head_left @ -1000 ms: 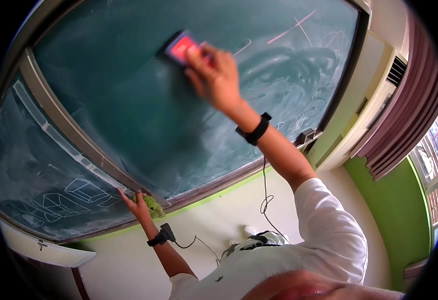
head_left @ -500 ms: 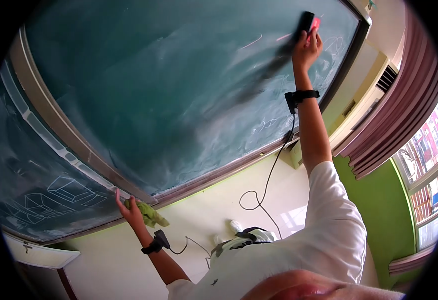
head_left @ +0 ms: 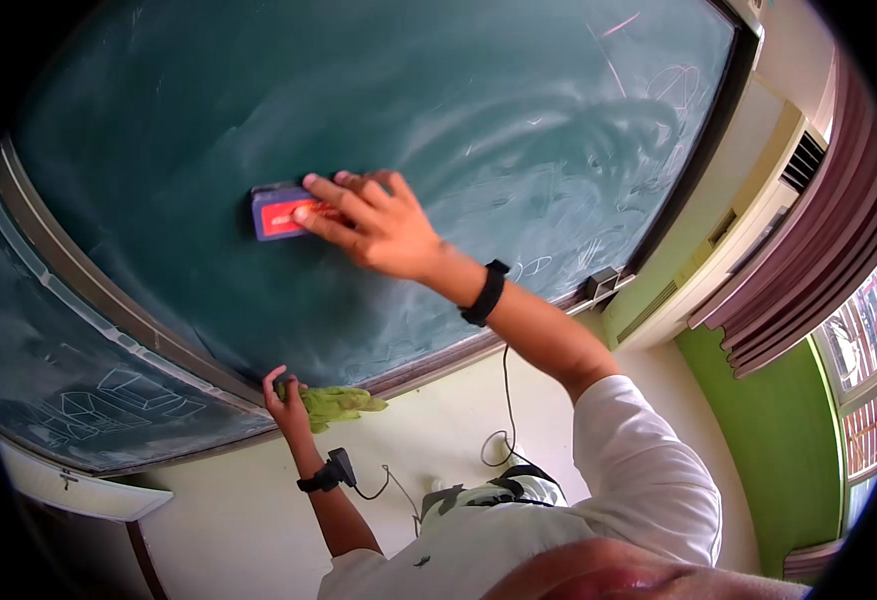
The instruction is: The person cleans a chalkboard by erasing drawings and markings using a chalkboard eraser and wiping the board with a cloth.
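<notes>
My right hand (head_left: 384,225) grips a chalkboard eraser (head_left: 277,212), blue with a red label, against the dark green chalkboard (head_left: 259,100). Its fingers lie across the back of the eraser and hide one end of it. Down by the board's lower frame, my left hand (head_left: 289,402) is closed around a crumpled green cloth (head_left: 337,404), with a finger or two raised. Most of the cloth hangs out to the right of that hand. Pale chalk smears curve over the board to the right of my right hand.
Chalk drawings of boxes (head_left: 139,397) cover the left board panel, past a metal frame strip (head_left: 109,285). Faint chalk lines (head_left: 674,88) remain at the far right. A thin black cable (head_left: 507,400) hangs from my right wrist. Pleated curtains (head_left: 809,230) hang beside the window.
My right hand has swept the eraser from the board's upper right down to its left middle, leaving curved smears. My left hand with the cloth has shifted slightly right in view.
</notes>
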`<move>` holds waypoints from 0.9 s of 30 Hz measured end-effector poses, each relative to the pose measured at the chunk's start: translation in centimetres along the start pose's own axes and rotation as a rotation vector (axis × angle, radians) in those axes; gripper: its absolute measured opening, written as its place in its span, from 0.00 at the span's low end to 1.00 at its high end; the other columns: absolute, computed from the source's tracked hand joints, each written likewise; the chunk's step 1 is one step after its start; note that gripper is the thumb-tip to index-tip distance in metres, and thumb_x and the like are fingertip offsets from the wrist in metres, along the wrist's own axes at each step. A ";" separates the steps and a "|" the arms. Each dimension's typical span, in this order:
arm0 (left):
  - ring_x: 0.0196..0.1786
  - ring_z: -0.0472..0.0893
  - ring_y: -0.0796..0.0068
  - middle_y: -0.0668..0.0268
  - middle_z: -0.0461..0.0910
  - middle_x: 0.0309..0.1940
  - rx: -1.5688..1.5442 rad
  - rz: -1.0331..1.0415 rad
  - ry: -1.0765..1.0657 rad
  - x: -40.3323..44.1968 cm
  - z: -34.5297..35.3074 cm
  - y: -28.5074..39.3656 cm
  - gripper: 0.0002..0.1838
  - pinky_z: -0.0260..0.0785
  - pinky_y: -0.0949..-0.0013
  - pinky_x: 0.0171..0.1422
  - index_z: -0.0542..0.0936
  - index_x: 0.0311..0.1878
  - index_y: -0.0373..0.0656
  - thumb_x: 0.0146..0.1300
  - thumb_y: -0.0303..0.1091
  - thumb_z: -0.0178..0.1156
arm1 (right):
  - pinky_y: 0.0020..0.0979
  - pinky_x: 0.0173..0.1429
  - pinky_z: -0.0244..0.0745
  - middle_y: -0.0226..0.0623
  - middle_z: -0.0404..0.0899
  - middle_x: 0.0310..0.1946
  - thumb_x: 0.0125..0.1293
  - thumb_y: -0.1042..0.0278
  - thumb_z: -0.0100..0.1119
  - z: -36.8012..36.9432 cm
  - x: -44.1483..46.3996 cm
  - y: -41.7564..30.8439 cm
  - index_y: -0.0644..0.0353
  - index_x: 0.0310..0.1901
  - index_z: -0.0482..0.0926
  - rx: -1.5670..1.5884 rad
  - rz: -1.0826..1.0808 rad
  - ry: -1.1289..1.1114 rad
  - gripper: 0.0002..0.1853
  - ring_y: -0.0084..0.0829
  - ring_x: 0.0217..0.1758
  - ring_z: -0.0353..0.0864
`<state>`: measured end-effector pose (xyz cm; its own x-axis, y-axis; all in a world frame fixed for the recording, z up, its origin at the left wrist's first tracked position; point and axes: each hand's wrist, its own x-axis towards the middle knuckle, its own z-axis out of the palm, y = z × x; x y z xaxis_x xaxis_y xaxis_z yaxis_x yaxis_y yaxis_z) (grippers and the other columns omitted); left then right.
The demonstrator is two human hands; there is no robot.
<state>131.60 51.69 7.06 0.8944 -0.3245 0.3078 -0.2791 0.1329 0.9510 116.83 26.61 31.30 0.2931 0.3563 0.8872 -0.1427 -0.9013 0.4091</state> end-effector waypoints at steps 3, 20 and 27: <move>0.29 0.77 0.78 0.67 0.76 0.32 0.062 -0.001 0.011 -2.8 -0.1 0.3 0.07 0.69 0.74 0.40 0.78 0.46 0.39 0.65 0.24 0.58 | 0.36 0.48 0.66 0.35 0.77 0.63 0.53 0.67 0.70 -4.1 -1.3 8.7 0.39 0.56 0.83 -0.070 0.067 0.101 0.25 0.36 0.53 0.79; 0.32 0.80 0.61 0.58 0.81 0.30 0.296 -0.707 0.001 -18.2 13.4 -22.0 0.13 0.71 0.56 0.46 0.80 0.29 0.33 0.56 0.37 0.63 | 0.43 0.49 0.69 0.46 0.78 0.53 0.57 0.65 0.72 -14.0 -2.7 29.6 0.51 0.49 0.86 -0.223 0.477 0.596 0.17 0.47 0.48 0.75; 0.41 0.83 0.64 0.62 0.81 0.37 -0.197 -0.822 -0.166 -20.5 16.5 -21.2 0.09 0.75 0.59 0.43 0.80 0.42 0.43 0.59 0.34 0.66 | 0.37 0.46 0.67 0.33 0.78 0.58 0.57 0.60 0.68 -10.2 2.7 21.9 0.39 0.49 0.86 -0.087 0.053 0.327 0.17 0.32 0.48 0.75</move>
<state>113.46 40.07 -18.96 0.7191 -0.5195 -0.4615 0.5143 -0.0487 0.8562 104.87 10.39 44.80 -0.0332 0.3822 0.9235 -0.2342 -0.9013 0.3645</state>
